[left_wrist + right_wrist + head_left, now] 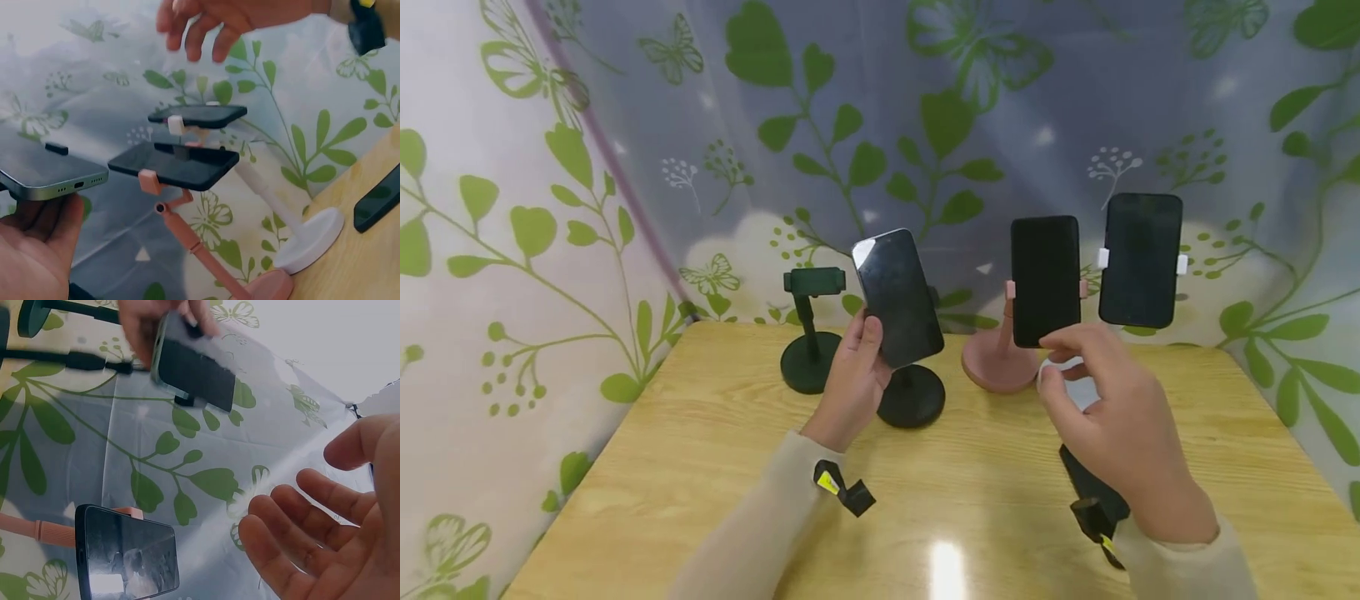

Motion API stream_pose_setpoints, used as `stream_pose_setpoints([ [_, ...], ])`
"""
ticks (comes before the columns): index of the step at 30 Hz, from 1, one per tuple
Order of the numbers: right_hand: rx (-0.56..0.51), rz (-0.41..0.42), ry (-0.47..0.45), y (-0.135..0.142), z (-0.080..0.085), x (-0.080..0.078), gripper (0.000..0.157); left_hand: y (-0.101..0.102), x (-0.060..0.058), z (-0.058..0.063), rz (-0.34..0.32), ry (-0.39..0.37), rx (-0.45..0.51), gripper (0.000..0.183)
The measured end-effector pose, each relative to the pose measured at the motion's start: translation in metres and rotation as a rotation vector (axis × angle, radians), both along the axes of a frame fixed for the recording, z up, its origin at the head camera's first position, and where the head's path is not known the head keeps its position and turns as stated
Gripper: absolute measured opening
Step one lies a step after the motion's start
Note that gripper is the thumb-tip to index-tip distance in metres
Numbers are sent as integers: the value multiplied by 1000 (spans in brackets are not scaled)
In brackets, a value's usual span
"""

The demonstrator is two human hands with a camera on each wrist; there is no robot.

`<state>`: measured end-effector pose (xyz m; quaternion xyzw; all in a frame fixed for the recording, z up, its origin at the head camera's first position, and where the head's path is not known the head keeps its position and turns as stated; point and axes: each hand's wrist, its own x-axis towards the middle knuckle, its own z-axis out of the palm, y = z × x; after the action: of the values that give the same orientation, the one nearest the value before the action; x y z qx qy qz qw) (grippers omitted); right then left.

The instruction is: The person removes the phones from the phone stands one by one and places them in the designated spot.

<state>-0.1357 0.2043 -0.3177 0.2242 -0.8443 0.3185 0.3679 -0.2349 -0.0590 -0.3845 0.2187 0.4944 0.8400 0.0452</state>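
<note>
My left hand (857, 379) grips a smartphone (898, 296) with a pale metal edge, tilted above the round base of a black phone stand (912, 397). In the right wrist view, a black clamp tip (184, 400) shows at that phone's edge; whether the clamp holds it firmly, I cannot tell. My right hand (1120, 408) hovers in front of the pink phone stand (1000, 360), fingers loosely bent around nothing. That pink stand bears a black smartphone (1045, 279) upright. In the right wrist view, the right hand (312, 531) is apart from the pink stand's phone (128, 553).
A dark green phone stand (812, 333) with no phone stands at the left. At the right, a white stand (306, 240) carries another smartphone (1141, 260). One more dark phone (1090, 483) lies on the wooden table (700, 500), partly beneath my right hand. A leaf-patterned curtain (880, 125) hangs behind.
</note>
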Motion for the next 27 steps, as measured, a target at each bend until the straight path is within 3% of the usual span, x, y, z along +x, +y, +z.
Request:
stream_pose_setpoints([
  [8, 8, -17, -1, 1, 3, 1, 23, -26, 51, 3, 131, 11, -220, 69],
  [11, 14, 6, 8, -2, 2, 1, 24, -28, 72, 3, 98, 45, -248, 67],
  [18, 87, 74, 23, -5, 0, 1, 27, -12, 114, 4, -10, 22, -129, 62],
  [23, 134, 178, -8, -7, 0, 3, 32, -2, 129, -1, -35, 37, -115, 63],
  [27, 188, 305, -78, -9, -3, 4, 39, 5, 135, -7, -113, 64, -150, 57],
])
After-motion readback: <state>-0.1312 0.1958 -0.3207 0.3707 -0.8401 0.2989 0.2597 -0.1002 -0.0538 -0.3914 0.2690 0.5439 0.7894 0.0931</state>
